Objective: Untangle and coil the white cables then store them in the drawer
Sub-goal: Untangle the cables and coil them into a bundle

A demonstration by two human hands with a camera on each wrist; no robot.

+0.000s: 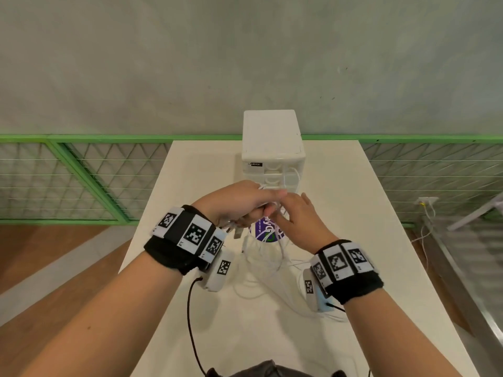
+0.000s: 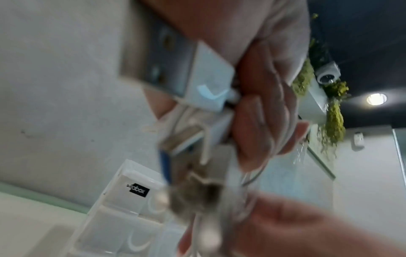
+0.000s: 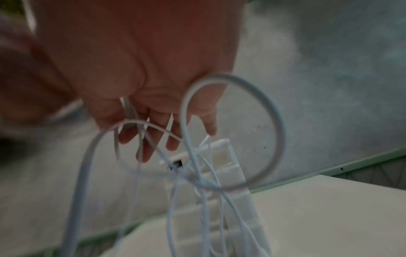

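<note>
Up above the table (image 1: 340,213), the left hand (image 1: 239,202) grips the bunched cables (image 1: 268,263) and plugs; the right hand (image 1: 299,221), fingers spread, touches the strands just near of the drawers (image 1: 272,148).

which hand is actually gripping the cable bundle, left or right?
The left hand: its fingers curl round the white cables and their USB plugs. The right hand has straight, spread fingers that only reach among the hanging loops.
</note>
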